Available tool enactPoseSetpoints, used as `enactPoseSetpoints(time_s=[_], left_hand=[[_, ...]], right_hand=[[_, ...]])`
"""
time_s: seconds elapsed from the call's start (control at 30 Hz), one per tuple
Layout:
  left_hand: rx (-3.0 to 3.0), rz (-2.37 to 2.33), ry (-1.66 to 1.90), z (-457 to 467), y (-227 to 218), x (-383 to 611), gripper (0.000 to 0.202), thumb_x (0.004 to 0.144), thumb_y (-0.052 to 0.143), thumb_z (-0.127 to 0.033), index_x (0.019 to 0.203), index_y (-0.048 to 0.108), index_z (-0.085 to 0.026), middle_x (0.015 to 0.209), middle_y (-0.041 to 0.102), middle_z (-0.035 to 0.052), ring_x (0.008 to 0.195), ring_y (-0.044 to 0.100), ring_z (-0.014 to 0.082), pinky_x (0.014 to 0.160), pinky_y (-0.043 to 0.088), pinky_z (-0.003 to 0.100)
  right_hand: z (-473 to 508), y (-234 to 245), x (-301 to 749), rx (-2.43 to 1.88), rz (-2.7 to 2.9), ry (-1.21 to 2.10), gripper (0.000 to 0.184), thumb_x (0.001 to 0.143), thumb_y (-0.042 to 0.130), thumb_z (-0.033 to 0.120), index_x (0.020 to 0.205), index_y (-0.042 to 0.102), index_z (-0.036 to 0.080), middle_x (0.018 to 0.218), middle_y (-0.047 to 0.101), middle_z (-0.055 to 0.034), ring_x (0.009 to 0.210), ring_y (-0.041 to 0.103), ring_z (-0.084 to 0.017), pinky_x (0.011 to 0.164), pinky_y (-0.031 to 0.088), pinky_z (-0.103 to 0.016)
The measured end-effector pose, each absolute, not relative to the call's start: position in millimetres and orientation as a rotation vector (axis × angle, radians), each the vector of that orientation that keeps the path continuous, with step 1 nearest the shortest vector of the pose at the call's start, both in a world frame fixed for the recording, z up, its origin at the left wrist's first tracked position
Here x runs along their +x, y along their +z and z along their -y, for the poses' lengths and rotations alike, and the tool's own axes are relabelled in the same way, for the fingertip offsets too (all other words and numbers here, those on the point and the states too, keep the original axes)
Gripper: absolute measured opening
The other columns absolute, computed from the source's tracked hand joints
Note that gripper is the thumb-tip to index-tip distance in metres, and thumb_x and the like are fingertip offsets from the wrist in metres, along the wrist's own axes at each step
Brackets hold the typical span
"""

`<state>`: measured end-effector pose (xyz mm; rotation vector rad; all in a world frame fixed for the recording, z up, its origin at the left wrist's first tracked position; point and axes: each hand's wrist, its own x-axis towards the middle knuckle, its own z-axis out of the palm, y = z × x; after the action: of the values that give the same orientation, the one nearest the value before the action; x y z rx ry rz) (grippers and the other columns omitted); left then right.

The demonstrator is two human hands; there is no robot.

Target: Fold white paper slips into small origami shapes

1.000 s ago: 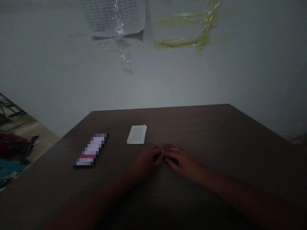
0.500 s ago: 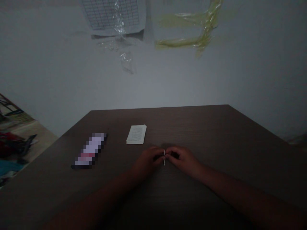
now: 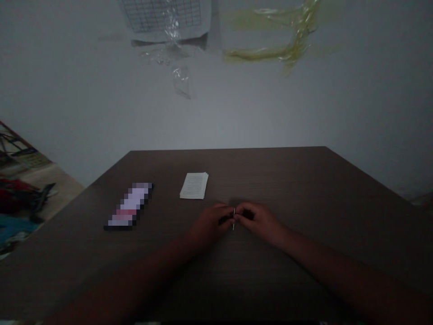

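Both my hands rest on a dark wooden table [image 3: 304, 189], fingertips meeting at its middle. My left hand [image 3: 211, 222] and my right hand [image 3: 259, 221] are both pinched on a small thin white object [image 3: 233, 219] that stands upright between them, seen edge-on; in the dim light I cannot tell what it is. A small stack of printed white paper slips [image 3: 194, 185] lies a little beyond my left hand.
A flat oblong object, blurred out [image 3: 129, 206], lies on the table's left side. A pale wall rises behind the table, with a gridded sheet [image 3: 162, 16] and yellow-green tape [image 3: 270, 49] stuck to it. Clutter sits on the floor at far left [image 3: 20, 198].
The white object has turned from a slight tilt to upright between my fingertips. My hands stay together at the same spot; the view has shifted slightly.
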<state>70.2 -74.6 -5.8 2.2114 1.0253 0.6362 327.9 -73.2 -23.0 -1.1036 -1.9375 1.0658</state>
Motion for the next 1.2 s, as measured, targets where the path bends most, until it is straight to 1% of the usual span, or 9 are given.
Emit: enactPoseSetpoints(time_s=[0.13, 0.23, 0.33, 0.47, 0.57, 0.67, 0.87, 1.0, 1.2], left_hand=[[2.24, -1.034, 0.624, 76, -5, 70, 0.033, 0.113, 0.079, -0.008, 0.135, 0.095, -0.027, 0.143, 0.096, 0.0082, 0.136, 0.089, 0.0305, 0.125, 0.07, 0.043], [2.227, -1.034, 0.621, 77, -4, 71, 0.031, 0.115, 0.077, -0.009, 0.134, 0.095, -0.025, 0.141, 0.095, 0.0097, 0.134, 0.089, 0.0298, 0.124, 0.07, 0.042], [2.208, -1.024, 0.631, 78, -4, 71, 0.03, 0.114, 0.077, -0.009, 0.131, 0.096, -0.025, 0.137, 0.095, 0.0086, 0.132, 0.09, 0.0299, 0.124, 0.071, 0.041], [2.224, -1.027, 0.642, 77, -2, 70, 0.031, 0.115, 0.077, -0.011, 0.136, 0.096, -0.025, 0.141, 0.096, 0.0095, 0.138, 0.089, 0.0337, 0.128, 0.07, 0.047], [2.248, -1.054, 0.623, 75, 0, 69, 0.029, 0.114, 0.08, -0.011, 0.133, 0.096, -0.024, 0.137, 0.097, 0.0098, 0.137, 0.089, 0.0354, 0.132, 0.068, 0.052], [2.246, -1.07, 0.603, 74, 0, 68, 0.027, 0.115, 0.079, -0.011, 0.131, 0.097, -0.024, 0.133, 0.097, 0.0083, 0.135, 0.088, 0.0342, 0.134, 0.067, 0.053], [2.193, -1.094, 0.638, 72, -4, 65, 0.025, 0.117, 0.085, -0.016, 0.134, 0.098, -0.027, 0.137, 0.097, 0.0074, 0.139, 0.088, 0.0333, 0.133, 0.068, 0.05], [2.155, -1.115, 0.657, 69, -8, 61, 0.022, 0.115, 0.089, -0.022, 0.134, 0.099, -0.028, 0.135, 0.097, 0.0083, 0.136, 0.089, 0.033, 0.13, 0.07, 0.05], [2.112, -1.156, 0.651, 68, -10, 61, 0.025, 0.112, 0.089, -0.022, 0.133, 0.099, -0.029, 0.138, 0.098, 0.0057, 0.137, 0.089, 0.0334, 0.132, 0.069, 0.048]], right_hand=[[73, -23, 328, -1.112, 1.933, 1.071, 0.014, 0.111, 0.086, 0.024, 0.098, 0.083, 0.028, 0.1, 0.086, -0.0016, 0.095, 0.08, -0.024, 0.094, 0.063, -0.037], [73, -24, 328, -1.118, 1.937, 1.059, 0.014, 0.111, 0.086, 0.023, 0.099, 0.083, 0.028, 0.099, 0.086, -0.0014, 0.096, 0.08, -0.023, 0.093, 0.063, -0.036], [73, -25, 329, -1.123, 1.959, 1.034, 0.013, 0.111, 0.086, 0.023, 0.1, 0.084, 0.028, 0.099, 0.087, -0.0014, 0.095, 0.08, -0.024, 0.093, 0.063, -0.037], [72, -27, 330, -1.11, 1.964, 0.978, 0.011, 0.111, 0.088, 0.024, 0.102, 0.086, 0.029, 0.102, 0.088, -0.0024, 0.096, 0.081, -0.025, 0.096, 0.065, -0.04], [71, -28, 331, -1.124, 1.987, 0.925, 0.011, 0.112, 0.089, 0.025, 0.103, 0.088, 0.03, 0.102, 0.088, -0.0027, 0.1, 0.082, -0.027, 0.101, 0.067, -0.043], [70, -28, 331, -1.129, 2.013, 0.885, 0.011, 0.112, 0.09, 0.023, 0.104, 0.09, 0.03, 0.104, 0.088, -0.0037, 0.104, 0.082, -0.028, 0.105, 0.066, -0.045], [69, -29, 331, -1.118, 2.012, 0.878, 0.009, 0.114, 0.09, 0.024, 0.108, 0.093, 0.03, 0.107, 0.09, -0.0043, 0.106, 0.084, -0.028, 0.107, 0.067, -0.045], [67, -32, 331, -1.097, 1.991, 0.891, 0.009, 0.115, 0.088, 0.025, 0.11, 0.094, 0.03, 0.11, 0.093, -0.0052, 0.107, 0.086, -0.028, 0.106, 0.068, -0.044], [66, -33, 333, -1.089, 1.956, 0.915, 0.009, 0.115, 0.087, 0.027, 0.114, 0.095, 0.032, 0.116, 0.096, -0.0062, 0.112, 0.089, -0.03, 0.111, 0.071, -0.049]])
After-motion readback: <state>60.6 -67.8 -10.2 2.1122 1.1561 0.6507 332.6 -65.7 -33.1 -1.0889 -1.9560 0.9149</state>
